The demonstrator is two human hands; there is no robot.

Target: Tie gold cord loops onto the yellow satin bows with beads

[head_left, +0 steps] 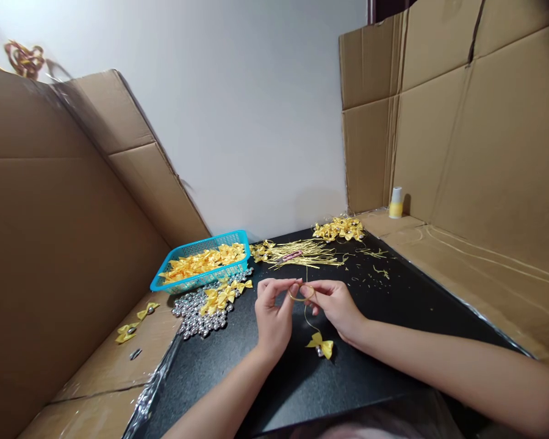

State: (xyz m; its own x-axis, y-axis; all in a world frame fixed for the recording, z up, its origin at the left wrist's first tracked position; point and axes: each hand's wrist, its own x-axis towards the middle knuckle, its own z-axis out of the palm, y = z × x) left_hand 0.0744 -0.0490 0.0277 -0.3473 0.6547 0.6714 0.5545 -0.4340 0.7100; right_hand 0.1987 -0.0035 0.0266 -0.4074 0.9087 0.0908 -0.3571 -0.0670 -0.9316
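My left hand (pixel 275 308) and my right hand (pixel 336 305) meet over the black table, fingertips pinched on a thin gold cord (pixel 305 312). The cord forms a small loop between them, and one end sticks up past the fingers. Its lower end runs down to a yellow ribbon bow (pixel 321 346) with a silver bell or bead on it, just below my right hand. Whether the cord is crossed or knotted at the fingertips is too small to tell.
A blue basket (pixel 200 282) of yellow bows stands left, beside silver beads (pixel 201 320). Cut gold cords (pixel 297 253) with a pink-handled tool (pixel 293 255) lie behind my hands. Finished-looking bows (pixel 339 228) are piled at the back right. A thread spool (pixel 396 203) stands by the cardboard wall (pixel 485 146).
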